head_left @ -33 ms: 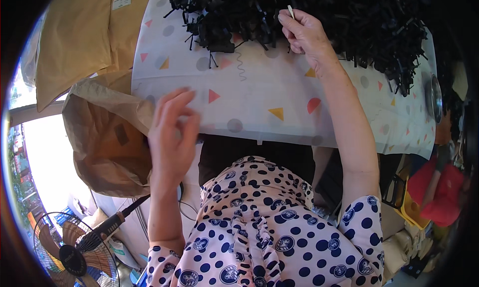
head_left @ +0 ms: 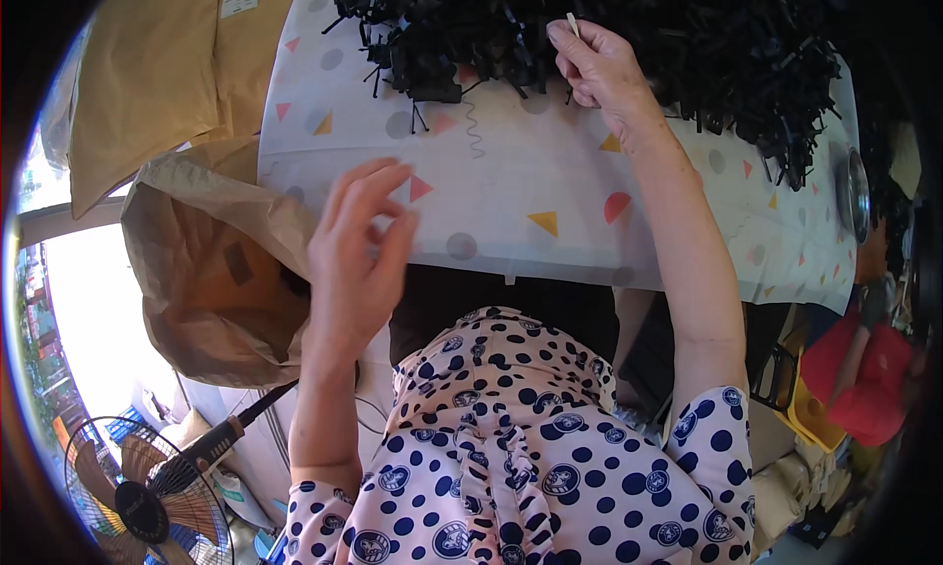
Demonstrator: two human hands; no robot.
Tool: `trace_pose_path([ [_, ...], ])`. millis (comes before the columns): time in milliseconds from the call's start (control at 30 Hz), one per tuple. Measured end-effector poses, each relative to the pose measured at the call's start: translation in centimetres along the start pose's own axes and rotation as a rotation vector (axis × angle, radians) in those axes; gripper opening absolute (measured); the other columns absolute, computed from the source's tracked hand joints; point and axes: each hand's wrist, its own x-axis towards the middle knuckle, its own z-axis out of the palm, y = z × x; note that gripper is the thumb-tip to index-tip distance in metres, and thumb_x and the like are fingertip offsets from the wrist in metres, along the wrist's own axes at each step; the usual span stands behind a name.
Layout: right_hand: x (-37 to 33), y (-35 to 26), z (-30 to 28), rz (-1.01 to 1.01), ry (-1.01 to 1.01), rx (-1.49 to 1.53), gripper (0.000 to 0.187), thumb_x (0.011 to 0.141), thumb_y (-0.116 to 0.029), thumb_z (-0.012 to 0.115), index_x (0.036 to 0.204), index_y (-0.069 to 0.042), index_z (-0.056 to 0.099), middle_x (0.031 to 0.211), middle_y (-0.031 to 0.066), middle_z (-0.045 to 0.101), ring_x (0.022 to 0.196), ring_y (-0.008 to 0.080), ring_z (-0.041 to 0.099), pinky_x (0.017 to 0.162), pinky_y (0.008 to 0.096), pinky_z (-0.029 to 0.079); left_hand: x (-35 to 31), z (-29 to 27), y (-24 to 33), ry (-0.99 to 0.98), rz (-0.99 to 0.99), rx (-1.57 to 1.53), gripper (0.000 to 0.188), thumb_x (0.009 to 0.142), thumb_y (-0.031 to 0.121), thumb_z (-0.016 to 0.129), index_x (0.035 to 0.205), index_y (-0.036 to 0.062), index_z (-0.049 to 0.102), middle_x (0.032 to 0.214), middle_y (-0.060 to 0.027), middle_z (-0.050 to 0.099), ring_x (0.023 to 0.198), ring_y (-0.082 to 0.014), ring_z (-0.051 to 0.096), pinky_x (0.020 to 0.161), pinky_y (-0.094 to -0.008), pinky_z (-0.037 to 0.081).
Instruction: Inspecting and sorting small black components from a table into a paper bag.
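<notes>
My right hand (head_left: 607,79) is closed around a thin, pale, flat-ended stick-like tool (head_left: 573,24) at the near edge of a heap of small black pieces (head_left: 462,34). These pieces look like short plastic or rubber parts with thin stems, piled over the far part of the table. My left hand (head_left: 359,246) hovers over the table's near left edge, beside a brown paper bag (head_left: 211,310). Its fingers are bent but apart, slightly blurred, with nothing visible in them. The tablecloth (head_left: 491,197) is white with coloured triangles and dots.
The open paper bag stands against the table's left side. Behind it lean large brown packages (head_left: 147,84). A fan (head_left: 147,506) stands at lower left. A round metal dish (head_left: 858,197) sits at the table's right edge. Beyond, a red shape (head_left: 864,378) is near a yellow container (head_left: 817,398).
My left hand has moved a little right and up, away from the paper bag. My right hand keeps its place with the pale tool.
</notes>
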Motion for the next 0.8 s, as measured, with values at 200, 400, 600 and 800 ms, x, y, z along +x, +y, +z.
trace_pose_path([
  [200,1.7,1.0,1.1,-0.413,0.071,-0.457,0.021,0.089,-0.026,0.063,0.091,-0.005,0.064,0.064,-0.007,0.047,0.053,0.0008,0.038,0.045,0.0184,0.029,3.2,3.7,1.7,-0.159,0.084,-0.089,0.031,0.082,0.001,0.062,0.112,0.0019,0.057,0.107,-0.0129,0.058,0.072,-0.0175,0.062,0.058,-0.0274,0.048],
  [400,-4.5,0.7,0.6,-0.33,-0.152,-0.078,0.01,0.092,-0.015,0.058,0.096,-0.006,0.062,0.071,-0.0072,0.051,0.061,-0.0003,0.041,0.054,0.0154,0.032,4.8,5.8,0.3,-0.187,-0.205,-0.523,0.049,0.085,0.007,0.064,0.13,0.0002,0.042,0.105,-0.0133,0.059,0.073,-0.0166,0.062,0.058,-0.0287,0.048],
  [600,-9.0,2.8,0.6,-0.305,-0.312,0.062,0.004,0.093,-0.012,0.057,0.093,-0.008,0.058,0.074,-0.0077,0.049,0.06,-0.0006,0.041,0.051,0.0153,0.032,6.2,7.1,0.0,-0.477,-0.447,-0.831,0.057,0.083,0.01,0.068,0.132,0.0004,0.041,0.099,-0.0099,0.06,0.076,-0.013,0.061,0.06,-0.0212,0.044],
  [800,-10.3,3.6,0.8,-0.078,-0.264,0.195,0.008,0.091,-0.008,0.06,0.086,-0.008,0.053,0.075,-0.0069,0.048,0.06,-0.0004,0.04,0.05,0.0148,0.031,4.4,8.8,-0.4,-0.43,-0.225,-0.659,0.048,0.084,-0.001,0.065,0.128,0.0013,0.046,0.086,-0.0034,0.058,0.077,-0.0098,0.06,0.065,-0.0223,0.047],
])
